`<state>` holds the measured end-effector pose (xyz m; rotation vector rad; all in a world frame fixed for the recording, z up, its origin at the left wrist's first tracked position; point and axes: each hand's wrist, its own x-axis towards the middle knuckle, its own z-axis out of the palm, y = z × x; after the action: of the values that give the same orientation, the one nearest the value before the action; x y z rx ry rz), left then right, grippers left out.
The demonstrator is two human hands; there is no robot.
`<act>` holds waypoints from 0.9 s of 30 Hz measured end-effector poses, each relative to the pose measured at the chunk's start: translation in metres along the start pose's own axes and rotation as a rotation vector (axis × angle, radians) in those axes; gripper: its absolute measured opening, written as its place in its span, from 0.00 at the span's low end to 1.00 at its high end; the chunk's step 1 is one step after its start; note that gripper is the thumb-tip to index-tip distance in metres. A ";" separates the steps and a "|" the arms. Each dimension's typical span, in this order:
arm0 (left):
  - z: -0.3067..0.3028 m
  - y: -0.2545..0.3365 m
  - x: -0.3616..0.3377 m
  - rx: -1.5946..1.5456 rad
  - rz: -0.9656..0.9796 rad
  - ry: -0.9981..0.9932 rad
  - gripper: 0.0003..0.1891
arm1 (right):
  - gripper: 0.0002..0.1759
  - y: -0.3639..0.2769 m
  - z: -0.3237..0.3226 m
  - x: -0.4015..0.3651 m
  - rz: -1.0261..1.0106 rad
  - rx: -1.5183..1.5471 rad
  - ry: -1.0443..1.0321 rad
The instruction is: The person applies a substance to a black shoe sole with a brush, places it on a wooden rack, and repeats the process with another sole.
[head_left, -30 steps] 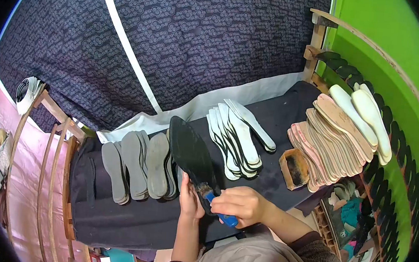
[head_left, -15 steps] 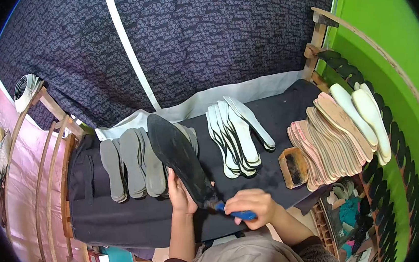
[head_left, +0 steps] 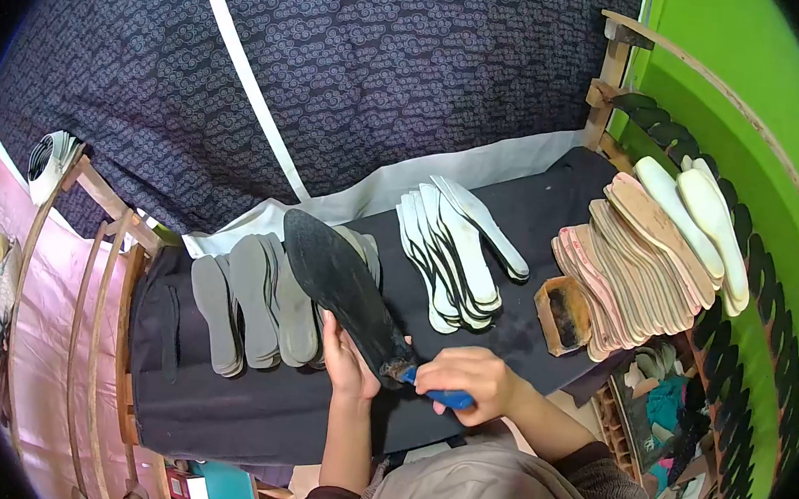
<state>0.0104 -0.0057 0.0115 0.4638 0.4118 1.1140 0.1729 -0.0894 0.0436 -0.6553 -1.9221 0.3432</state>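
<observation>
My left hand [head_left: 349,360] is closed around the edge of a black shoe insole [head_left: 341,278], which slants up and away over the table. My right hand [head_left: 469,384] grips a brush [head_left: 452,398] by its blue handle. The brush's bristle end touches the dark, wet-looking heel end of the insole, close to me. Behind the held insole lie overlapping grey insoles [head_left: 257,304], partly covered by it. White insoles with black undersides [head_left: 456,245] are fanned out at mid-table.
An open cut-down box [head_left: 551,327] with dark and yellowish residue stands right of centre. Beside it are stacked beige and pink insoles [head_left: 637,273], with cream ones [head_left: 703,212] on top. Wooden rails [head_left: 125,340] edge the black-covered table [head_left: 246,416]. Black pieces hang along the green wall [head_left: 757,118].
My right hand has moved slightly left, carrying the brush with it across the insole's heel end. The left hand keeps its hold, and the whole view has shifted a little.
</observation>
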 end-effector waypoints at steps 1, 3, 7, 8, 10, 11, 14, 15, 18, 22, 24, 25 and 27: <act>0.003 0.000 -0.001 0.007 0.019 0.019 0.26 | 0.21 0.000 -0.001 0.002 0.002 -0.001 0.001; 0.009 -0.001 -0.004 0.013 0.039 0.037 0.26 | 0.22 0.001 0.001 0.009 -0.023 -0.024 0.086; 0.011 -0.002 -0.005 0.066 0.075 0.075 0.24 | 0.20 0.006 0.009 0.010 -0.035 -0.079 0.199; 0.009 -0.003 -0.004 0.053 0.086 0.082 0.24 | 0.20 0.007 0.009 0.011 -0.039 -0.080 0.199; 0.001 -0.007 0.001 0.033 0.110 0.133 0.24 | 0.18 0.006 0.011 0.010 -0.018 -0.085 0.255; -0.001 -0.008 0.002 0.013 0.134 0.186 0.23 | 0.18 0.006 0.010 0.010 -0.019 -0.085 0.254; 0.004 0.001 -0.003 0.063 0.082 0.038 0.24 | 0.17 0.005 0.010 0.007 0.007 -0.055 0.243; 0.003 0.002 -0.003 0.063 0.083 0.038 0.24 | 0.18 0.003 0.010 0.006 0.000 -0.052 0.220; -0.006 0.008 0.001 0.044 0.025 0.025 0.28 | 0.18 -0.001 0.015 0.000 -0.032 -0.037 0.157; -0.011 0.013 0.001 0.010 0.047 0.004 0.27 | 0.19 0.000 0.016 -0.012 0.006 0.010 0.084; -0.011 0.011 0.001 0.005 0.042 0.006 0.27 | 0.19 0.001 0.012 -0.012 0.011 0.018 0.078; -0.011 0.010 0.001 0.000 0.039 0.006 0.27 | 0.20 0.001 0.011 -0.011 0.015 0.024 0.072; -0.009 0.007 0.001 -0.013 0.032 0.009 0.27 | 0.20 -0.003 0.007 -0.007 0.035 0.032 0.064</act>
<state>0.0003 -0.0009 0.0076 0.4559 0.4064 1.1496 0.1684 -0.0952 0.0371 -0.6716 -1.8429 0.3699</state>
